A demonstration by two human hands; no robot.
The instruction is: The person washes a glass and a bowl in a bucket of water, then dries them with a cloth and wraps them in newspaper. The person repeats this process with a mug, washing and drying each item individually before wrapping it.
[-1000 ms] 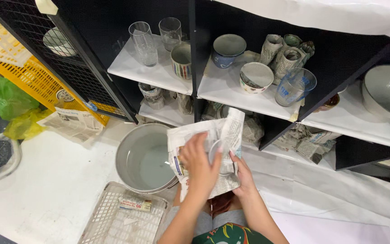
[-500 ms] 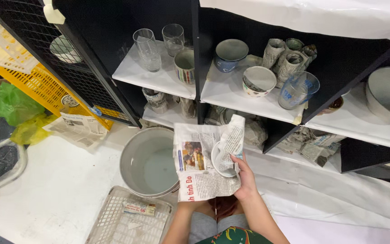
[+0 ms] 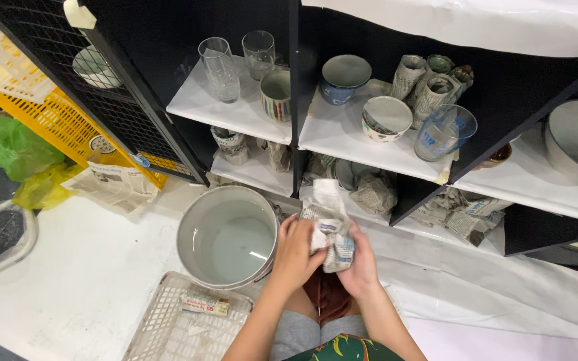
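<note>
Both hands meet at lower centre of the frame: the left hand [image 3: 294,253] and right hand [image 3: 360,266] have fingers curled and pressed around a newspaper-wrapped bundle [image 3: 328,226], crumpled tight between them. Just left stands a large grey bowl [image 3: 225,235]; a white plastic basket [image 3: 185,324] lies below it.

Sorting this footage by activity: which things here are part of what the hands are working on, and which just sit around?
In hand:
left hand
right hand
newspaper bundle, gripped by both

Lying about:
grey bucket
white basket
two glasses
striped cup
green bag
</note>
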